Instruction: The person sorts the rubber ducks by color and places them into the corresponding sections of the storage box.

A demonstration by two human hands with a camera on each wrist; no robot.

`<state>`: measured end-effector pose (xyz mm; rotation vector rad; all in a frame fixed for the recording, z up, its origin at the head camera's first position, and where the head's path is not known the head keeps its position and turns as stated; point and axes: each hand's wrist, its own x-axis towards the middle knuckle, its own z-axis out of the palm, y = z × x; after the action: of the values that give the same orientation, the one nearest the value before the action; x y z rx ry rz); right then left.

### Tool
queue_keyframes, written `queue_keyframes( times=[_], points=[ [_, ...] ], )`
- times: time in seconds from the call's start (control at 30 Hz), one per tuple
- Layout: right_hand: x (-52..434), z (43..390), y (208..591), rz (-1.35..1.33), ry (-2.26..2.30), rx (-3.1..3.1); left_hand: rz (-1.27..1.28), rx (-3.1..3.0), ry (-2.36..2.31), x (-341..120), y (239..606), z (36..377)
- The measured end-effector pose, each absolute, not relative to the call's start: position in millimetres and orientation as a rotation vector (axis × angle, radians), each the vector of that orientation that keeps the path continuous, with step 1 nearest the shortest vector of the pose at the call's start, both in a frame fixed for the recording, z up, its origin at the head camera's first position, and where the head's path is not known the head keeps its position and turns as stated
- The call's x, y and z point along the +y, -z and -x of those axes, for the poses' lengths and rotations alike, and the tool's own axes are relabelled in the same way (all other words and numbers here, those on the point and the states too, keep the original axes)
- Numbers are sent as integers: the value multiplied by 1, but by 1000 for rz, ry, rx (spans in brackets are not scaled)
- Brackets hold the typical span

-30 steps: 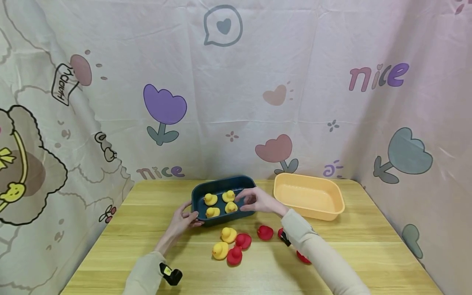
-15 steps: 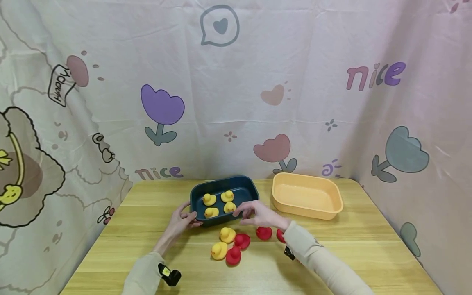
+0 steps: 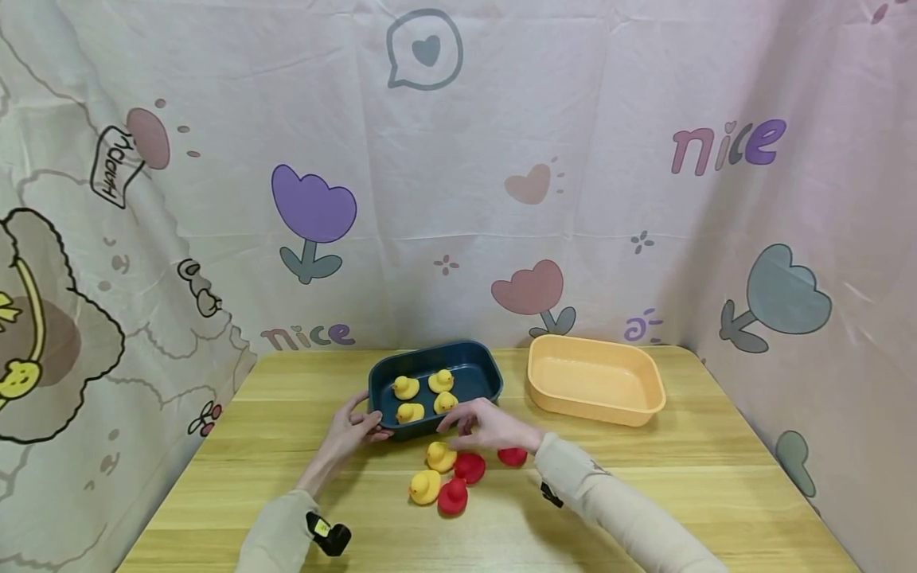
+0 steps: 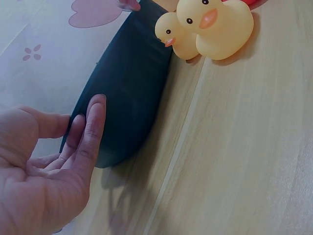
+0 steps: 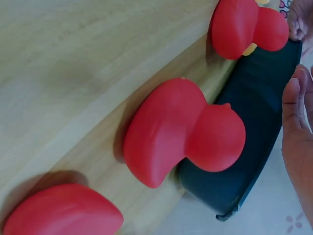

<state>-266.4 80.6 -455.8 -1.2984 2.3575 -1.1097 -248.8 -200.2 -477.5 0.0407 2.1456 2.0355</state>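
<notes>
In the head view, the right hand (image 3: 489, 426) covers part of the near wall of the dark blue, rectangular plastic tray (image 3: 478, 380) and the top of a round red rubber duck (image 3: 512, 458). Its fingers are loosely bent, with nothing seen in them, just above a small yellow rubber duck (image 3: 441, 459) on the wooden table (image 3: 322, 477). The left hand (image 3: 349, 434) grips the tray's left end, thumb at the rim; four yellow ducks sit inside.

In the left wrist view, the tray's interior is hidden; the left thumb and fingers pinch its wall, and a red shape is cut off at the top.

In the right wrist view, both hands are cropped at the right edge, the right one beside the tray's rim. One red duck (image 5: 63, 213) is cut off below, and yellow patches peek from behind another (image 5: 244, 29).
</notes>
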Motion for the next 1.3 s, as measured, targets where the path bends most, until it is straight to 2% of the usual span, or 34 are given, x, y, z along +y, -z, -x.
queue_keyframes(
  times=[1.3],
  points=[
    [58,277,472,1379,849,2404,-12,2126,-2071,-200,481,252]
  ],
)
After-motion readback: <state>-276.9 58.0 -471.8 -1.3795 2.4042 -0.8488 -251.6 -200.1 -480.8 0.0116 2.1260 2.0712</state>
